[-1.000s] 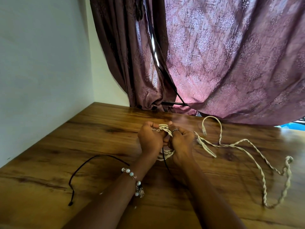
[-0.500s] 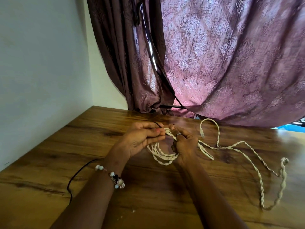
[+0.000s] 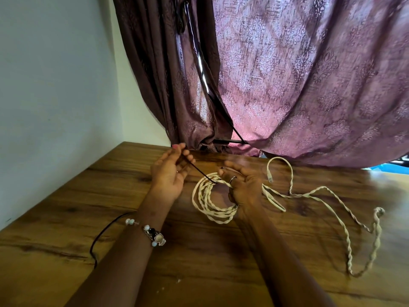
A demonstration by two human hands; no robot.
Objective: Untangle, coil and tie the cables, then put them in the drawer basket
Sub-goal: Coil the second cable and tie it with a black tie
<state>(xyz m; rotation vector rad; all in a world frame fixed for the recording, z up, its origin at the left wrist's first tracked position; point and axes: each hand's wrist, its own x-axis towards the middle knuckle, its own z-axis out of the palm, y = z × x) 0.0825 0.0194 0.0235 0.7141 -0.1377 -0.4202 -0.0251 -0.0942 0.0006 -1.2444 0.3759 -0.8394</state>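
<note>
White cable [image 3: 212, 209]: its twisted loops form a coil that hangs from the right hand's fingers [image 3: 230, 171] and rests on the surface [image 3: 66, 251] just below and left of them. The loose remainder trails away to the right of those fingers, snaking over the wood to a far bend [image 3: 363, 271]; one plug end [image 3: 270, 176] lies just right of the hand.
Black cable [image 3: 200, 170]: a thin cord stretched taut between the two hands, from the left hand's fingers [image 3: 184, 152] down to the top of the white coil. A further length [image 3: 99, 235] shows under the left forearm, curving toward the near-left part of the surface.
Left hand [image 3: 170, 171]: palm up, fingers loosely curled, the fingertips pinching the black cable up at the far end of the hand.
Right hand [image 3: 243, 185]: palm turned inward, fingers and thumb curled round the top of the white coil, grasping it; a ring [image 3: 232, 179] shows on one finger.
Bracelet [image 3: 152, 234]: beaded, on the left wrist.
Edges: the wall [image 3: 55, 96] bounds the surface close to the left of the left hand; a patterned curtain [image 3: 298, 85] hangs just beyond both sets of fingers, its hem touching the far edge.
Open room: bare wood lies between the forearms and toward the near edge, and to the left of the left forearm apart from the black cord.
</note>
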